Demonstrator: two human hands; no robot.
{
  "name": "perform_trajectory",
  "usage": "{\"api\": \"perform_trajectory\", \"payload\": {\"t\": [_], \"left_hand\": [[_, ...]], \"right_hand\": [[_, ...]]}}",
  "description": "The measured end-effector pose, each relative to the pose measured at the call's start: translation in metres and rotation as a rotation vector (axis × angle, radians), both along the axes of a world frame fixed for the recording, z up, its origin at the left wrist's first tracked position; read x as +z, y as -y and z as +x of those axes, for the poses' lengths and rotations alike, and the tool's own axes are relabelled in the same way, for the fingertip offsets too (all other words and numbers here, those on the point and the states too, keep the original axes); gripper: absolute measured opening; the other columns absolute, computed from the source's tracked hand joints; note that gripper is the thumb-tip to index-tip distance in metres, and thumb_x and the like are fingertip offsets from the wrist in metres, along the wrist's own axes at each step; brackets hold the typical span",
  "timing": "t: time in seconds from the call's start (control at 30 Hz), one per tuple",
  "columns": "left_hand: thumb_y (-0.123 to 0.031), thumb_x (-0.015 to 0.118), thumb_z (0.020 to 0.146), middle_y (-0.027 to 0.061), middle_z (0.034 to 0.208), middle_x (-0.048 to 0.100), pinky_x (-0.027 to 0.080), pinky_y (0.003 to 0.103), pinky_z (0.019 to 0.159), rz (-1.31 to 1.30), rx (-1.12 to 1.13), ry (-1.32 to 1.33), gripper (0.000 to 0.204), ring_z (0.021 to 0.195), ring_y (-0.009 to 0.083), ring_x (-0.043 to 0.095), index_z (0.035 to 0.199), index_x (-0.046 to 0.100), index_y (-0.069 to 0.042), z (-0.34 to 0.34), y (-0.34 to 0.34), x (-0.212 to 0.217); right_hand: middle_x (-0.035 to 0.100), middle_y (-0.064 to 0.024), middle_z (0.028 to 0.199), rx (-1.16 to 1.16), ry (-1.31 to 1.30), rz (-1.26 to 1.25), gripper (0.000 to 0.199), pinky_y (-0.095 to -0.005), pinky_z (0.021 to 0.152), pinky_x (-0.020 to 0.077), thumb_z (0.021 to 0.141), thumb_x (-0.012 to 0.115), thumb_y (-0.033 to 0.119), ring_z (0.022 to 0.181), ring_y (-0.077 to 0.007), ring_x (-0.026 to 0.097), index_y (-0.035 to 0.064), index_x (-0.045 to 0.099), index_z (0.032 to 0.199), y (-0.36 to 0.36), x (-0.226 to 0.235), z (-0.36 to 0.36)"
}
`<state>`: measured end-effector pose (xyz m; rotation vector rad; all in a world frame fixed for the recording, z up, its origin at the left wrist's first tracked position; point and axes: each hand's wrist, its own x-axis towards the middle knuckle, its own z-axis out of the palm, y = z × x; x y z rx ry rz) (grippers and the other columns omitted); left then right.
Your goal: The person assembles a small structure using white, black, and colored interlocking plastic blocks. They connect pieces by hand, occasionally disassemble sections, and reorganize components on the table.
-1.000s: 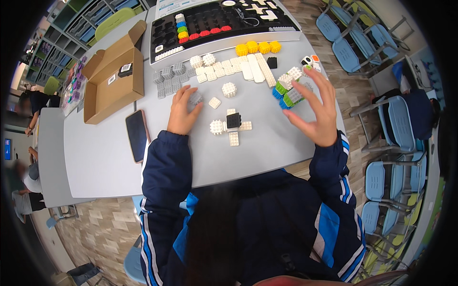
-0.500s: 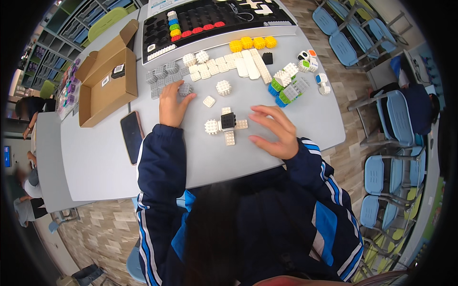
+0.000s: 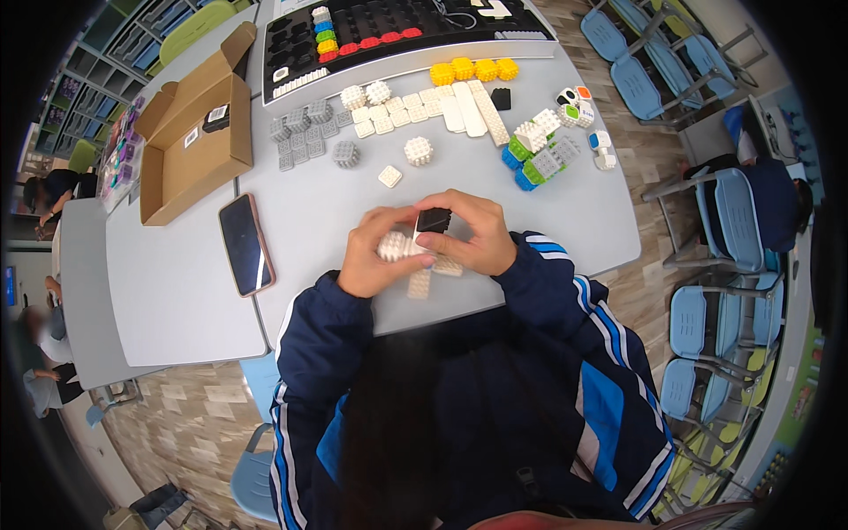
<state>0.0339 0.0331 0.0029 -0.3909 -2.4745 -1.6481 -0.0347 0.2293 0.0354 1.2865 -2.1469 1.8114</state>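
Observation:
My left hand (image 3: 369, 254) is closed on a white studded block (image 3: 392, 246) that forms the left end of a small block assembly. From the other side my right hand (image 3: 481, 237) pinches the assembly's black block (image 3: 434, 220) between thumb and fingers. Pale flat studded plates (image 3: 420, 284) stick out from under the hands; their joints are hidden by my fingers. Just beyond the hands lie a small white square plate (image 3: 389, 177), a white studded block (image 3: 418, 151) and a grey studded block (image 3: 346, 155).
Farther off are grey plates (image 3: 300, 146), white plates (image 3: 389, 115), yellow blocks (image 3: 474, 70) and a green, blue and grey block build (image 3: 539, 159). A black parts tray (image 3: 371, 66) stands at the back. Left are an opened cardboard box (image 3: 199, 168) and a phone (image 3: 246, 245).
My left hand has left the grey block and come to the white block of the assembly. The right hand has moved left and closed on the assembly's black block. The assembly has shifted slightly nearer.

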Motion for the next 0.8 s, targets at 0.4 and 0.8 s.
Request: {"api": "perform_trajectory", "payload": {"t": [0.4,0.8], "left_hand": [[-0.018,0.057,0.099,0.0093,0.102,0.069,0.053,0.028,0.081,0.686,-0.289,0.687,0.03,0.09,0.0122,0.065,0.117,0.062,0.005,0.002,-0.017,0.004],[-0.017,0.062,0.095,0.0048,0.075,0.068,0.044,0.022,0.056,0.658,-0.088,0.622,0.024,0.064,0.0059,0.058,0.089,0.071,0.004,0.006,-0.023,0.0]], "right_hand": [[0.057,-0.003,0.053,0.027,0.581,0.073,0.024,-0.0226,0.042,0.037,0.091,0.069,0.021,0.047,-0.0046,0.054,0.0007,0.066,0.079,0.005,-0.008,0.001],[0.057,0.0016,0.06,-0.003,0.967,-0.209,0.024,-0.0198,0.042,0.032,0.093,0.066,0.017,0.05,-0.001,0.046,-0.0013,0.065,0.077,0.016,-0.018,0.012]]}}
